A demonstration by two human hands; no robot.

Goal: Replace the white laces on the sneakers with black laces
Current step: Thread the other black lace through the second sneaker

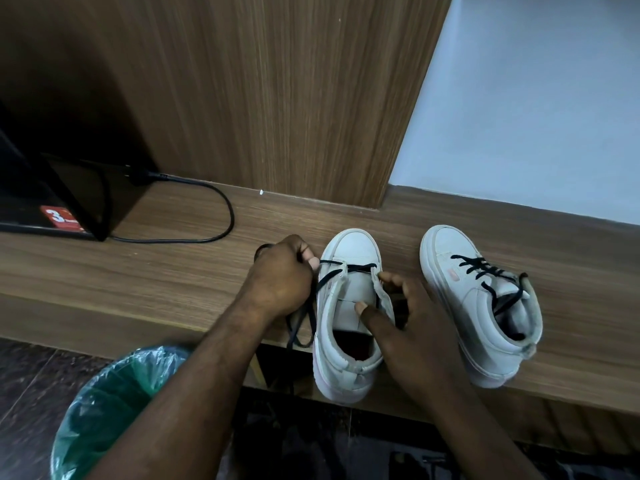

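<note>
Two white sneakers stand on a wooden shelf [173, 271], toes pointing away from me. The left sneaker [349, 251] has one black lace [332, 273] crossing its lowest eyelets; the lace's loose ends trail off the shelf edge to the left. My left hand [280, 275] is closed around that lace beside the shoe. My right hand [405, 317] grips the shoe's right eyelet flap, thumb on the tongue. The right sneaker [478, 306] is laced in black up most of its front.
A green bin lined with a plastic bag [114, 403] sits on the dark floor below my left arm. A black appliance [52, 202] and its power cable [221, 216] occupy the shelf's left end. A wood panel [277, 98] and a pale wall [536, 116] rise behind.
</note>
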